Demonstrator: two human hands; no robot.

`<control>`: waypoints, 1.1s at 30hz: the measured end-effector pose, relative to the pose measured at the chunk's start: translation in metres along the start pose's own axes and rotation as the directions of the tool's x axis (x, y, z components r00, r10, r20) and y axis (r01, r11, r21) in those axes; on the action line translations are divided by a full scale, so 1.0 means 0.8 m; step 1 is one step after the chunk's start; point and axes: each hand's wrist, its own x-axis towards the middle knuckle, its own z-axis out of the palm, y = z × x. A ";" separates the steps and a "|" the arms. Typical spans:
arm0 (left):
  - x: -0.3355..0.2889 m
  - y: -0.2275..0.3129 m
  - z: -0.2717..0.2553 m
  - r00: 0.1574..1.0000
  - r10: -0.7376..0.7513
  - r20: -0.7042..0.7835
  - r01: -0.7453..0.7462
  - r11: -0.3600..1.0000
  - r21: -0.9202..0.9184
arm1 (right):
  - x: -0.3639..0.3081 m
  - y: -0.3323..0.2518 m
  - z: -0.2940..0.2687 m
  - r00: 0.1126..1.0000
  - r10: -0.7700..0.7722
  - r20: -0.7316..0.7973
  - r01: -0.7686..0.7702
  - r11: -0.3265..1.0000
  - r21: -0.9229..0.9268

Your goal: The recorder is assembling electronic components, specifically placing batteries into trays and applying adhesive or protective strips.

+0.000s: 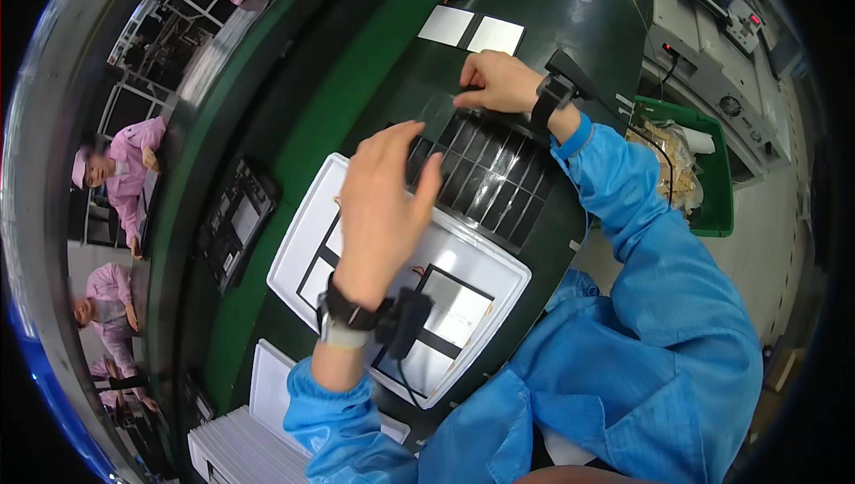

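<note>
My left hand [378, 208] hovers over a shallow white tray [298, 217], its fingers stretched out and the thumb apart, holding nothing I can see. In the tray lie flat silver packs with black borders, one [454, 306] showing beside my left wrist. Just beyond the tray is a sheet of glossy black rectangular strips [490, 168] set in rows. At the sheet's far edge my right hand [503, 81] is curled, thumb and fingertips close together; whatever is between them is too small to make out. Both wrists carry black strapped devices.
A pair of silver panels [470, 32] joined by a black band lies farther up the dark green bench. An opened black device chassis [236, 221] sits at the left. Stacked white trays [245, 448] stand lower left, a green scrap bin [717, 190] right. People in pink work beyond.
</note>
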 end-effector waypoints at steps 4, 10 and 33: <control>0.022 -0.012 0.055 0.964 -0.085 0.252 0.039 0.983 0.181 | -0.024 -0.021 0.022 0.992 -0.048 -0.121 0.012 0.961 -0.278; 0.021 -0.037 0.081 0.966 -0.129 0.224 0.063 0.958 0.281 | -0.013 0.000 0.003 0.998 0.010 0.067 -0.013 0.999 0.043; 0.060 -0.014 0.046 0.902 -0.429 -0.042 0.275 0.647 -0.711 | -0.022 -0.039 -0.045 0.932 -0.344 0.117 0.119 0.594 0.796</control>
